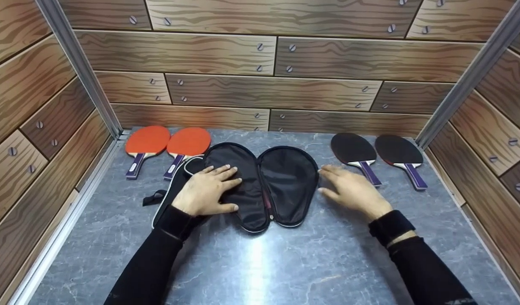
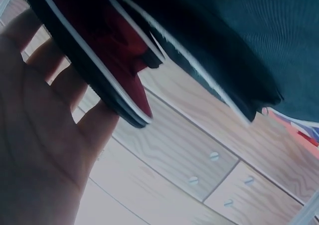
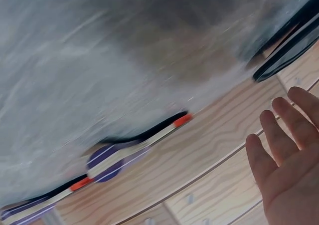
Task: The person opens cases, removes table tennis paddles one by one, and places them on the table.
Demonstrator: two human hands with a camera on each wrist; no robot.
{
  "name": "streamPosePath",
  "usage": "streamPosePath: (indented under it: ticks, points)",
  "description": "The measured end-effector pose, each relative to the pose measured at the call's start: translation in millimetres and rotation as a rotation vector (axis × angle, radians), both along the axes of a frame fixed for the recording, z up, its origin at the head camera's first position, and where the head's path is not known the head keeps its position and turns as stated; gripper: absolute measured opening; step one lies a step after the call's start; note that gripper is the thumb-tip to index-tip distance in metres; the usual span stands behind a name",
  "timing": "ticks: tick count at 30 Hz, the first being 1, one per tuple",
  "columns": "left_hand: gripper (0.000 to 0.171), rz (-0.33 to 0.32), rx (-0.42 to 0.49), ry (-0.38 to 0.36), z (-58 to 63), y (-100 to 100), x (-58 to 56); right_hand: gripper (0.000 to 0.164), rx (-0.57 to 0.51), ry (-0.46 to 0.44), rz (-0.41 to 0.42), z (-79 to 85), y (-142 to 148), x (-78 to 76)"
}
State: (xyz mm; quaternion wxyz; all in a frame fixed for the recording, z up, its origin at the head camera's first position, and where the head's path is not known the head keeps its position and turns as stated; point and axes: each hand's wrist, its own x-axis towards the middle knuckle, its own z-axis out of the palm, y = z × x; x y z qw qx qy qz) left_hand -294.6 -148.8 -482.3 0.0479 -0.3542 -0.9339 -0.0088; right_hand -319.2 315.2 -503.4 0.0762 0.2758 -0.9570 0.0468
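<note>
A black table tennis paddle case (image 1: 287, 186) lies unfolded in the middle of the table, its zip running round both halves. My left hand (image 1: 205, 190) rests on the left half with fingers spread and straight. In the left wrist view, those fingertips meet the case's white-piped edge, and dark red lining (image 2: 119, 50) shows inside it. Just off the right half's outer edge is my right hand (image 1: 355, 190), fingers extended and holding nothing. A black part with white piping (image 1: 175, 190) sticks out left, partly hidden under my left hand.
Two red-faced paddles, one outer (image 1: 147, 140) and one inner (image 1: 190, 142), lie at the back left. At the back right are two black-faced paddles, one inner (image 1: 353, 148) and one outer (image 1: 399, 149). A small black strap (image 1: 154, 198) lies left of the case. Wood-print walls (image 1: 226, 55) enclose the table.
</note>
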Motion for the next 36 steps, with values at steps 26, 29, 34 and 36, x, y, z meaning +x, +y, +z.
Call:
streamPosePath:
  ticks: [26, 29, 34, 36]
  points:
    - [0.094, 0.264, 0.147, -0.047, 27.0, -73.4, -11.7, 0.062, 0.070, -0.121, 0.102, -17.6, -36.9, 14.0]
    - [0.096, 0.292, 0.143, -0.072, 25.9, -78.5, -12.1, 0.062, 0.065, -0.124, 0.099, -18.4, -36.7, 15.0]
    - [0.097, 0.284, 0.140, -0.115, 21.5, -75.5, -13.1, 0.063, 0.054, -0.119, 0.100, -20.5, -36.5, 15.0]
    - [0.098, 0.273, 0.145, -0.115, 19.8, -72.5, -13.6, 0.063, 0.053, -0.115, 0.101, -21.1, -36.4, 14.9]
